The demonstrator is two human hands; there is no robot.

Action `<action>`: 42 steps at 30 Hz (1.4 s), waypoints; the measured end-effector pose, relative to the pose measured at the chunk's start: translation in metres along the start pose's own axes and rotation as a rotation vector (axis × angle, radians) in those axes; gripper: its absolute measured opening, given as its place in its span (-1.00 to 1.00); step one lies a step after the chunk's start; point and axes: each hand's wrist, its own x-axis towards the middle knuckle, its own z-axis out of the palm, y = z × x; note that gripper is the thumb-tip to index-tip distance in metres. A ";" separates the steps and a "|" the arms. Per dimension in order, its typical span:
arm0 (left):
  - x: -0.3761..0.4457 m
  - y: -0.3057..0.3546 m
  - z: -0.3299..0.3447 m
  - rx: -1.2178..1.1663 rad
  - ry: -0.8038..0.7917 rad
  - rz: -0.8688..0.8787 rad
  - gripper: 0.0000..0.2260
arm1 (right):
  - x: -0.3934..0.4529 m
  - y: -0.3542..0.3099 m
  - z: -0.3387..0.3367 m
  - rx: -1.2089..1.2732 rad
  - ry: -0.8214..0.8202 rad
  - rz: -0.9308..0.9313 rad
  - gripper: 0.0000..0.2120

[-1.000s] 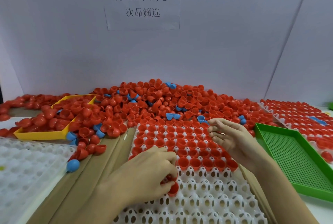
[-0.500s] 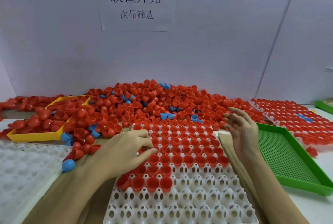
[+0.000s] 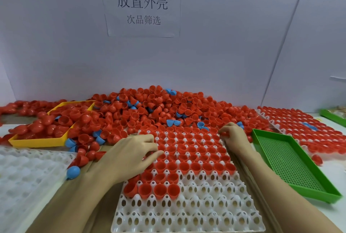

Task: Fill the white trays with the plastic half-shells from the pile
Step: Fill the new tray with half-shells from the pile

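- The left hand lies over the left edge of the central white tray, fingers loosely bent and resting on red half-shells already seated there; whether it pinches one cannot be told.
- The right hand sits at the tray's far right corner, its fingers curled around a red half-shell.
- The central tray's far rows are filled with red half-shells, open side up; a short run of four shells starts the next row on the left, and the near rows are bare cups.
- The pile of red half-shells, with a few blue ones mixed in, heaps against the wall directly behind the tray and spills onto its far edge.
- A loose blue half-shell lies on the desk just left of the left wrist.
- A yellow tray at the far left holds red shells and is partly buried by the pile.
- A second white tray with bare cups lies at the near left.
- A green perforated tray sits just right of the right forearm.
- Beyond it, another white tray is covered with red shells and a few blue ones.
- A paper sign with printed characters hangs on the wall above.
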 end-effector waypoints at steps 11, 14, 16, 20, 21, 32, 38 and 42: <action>0.001 0.009 0.005 0.022 0.135 0.039 -0.70 | -0.041 -0.036 -0.019 1.404 -0.070 0.212 -0.72; 0.003 0.022 0.009 -0.055 0.189 0.011 -0.70 | -0.050 -0.040 -0.024 1.514 -0.403 0.114 -0.60; 0.004 0.033 0.012 -0.147 0.216 -0.021 -0.69 | -0.055 -0.047 -0.027 1.508 -0.593 0.036 -0.58; 0.005 0.059 0.018 -0.498 0.206 0.002 -0.58 | -0.063 -0.062 -0.030 1.438 -0.845 -0.126 -0.66; 0.005 0.064 0.020 -0.556 0.198 0.010 -0.59 | -0.065 -0.064 -0.031 1.431 -0.903 -0.148 -0.69; 0.006 0.059 0.022 -0.783 0.253 -0.153 -0.92 | -0.072 -0.070 -0.035 1.402 -0.933 -0.212 -0.84; 0.006 0.054 0.024 -0.782 0.198 -0.187 -0.95 | -0.076 -0.074 -0.035 1.277 -0.855 -0.275 -0.69; 0.008 0.055 0.021 -0.985 0.144 -0.335 -0.86 | -0.079 -0.078 -0.037 1.187 -0.809 -0.260 -0.72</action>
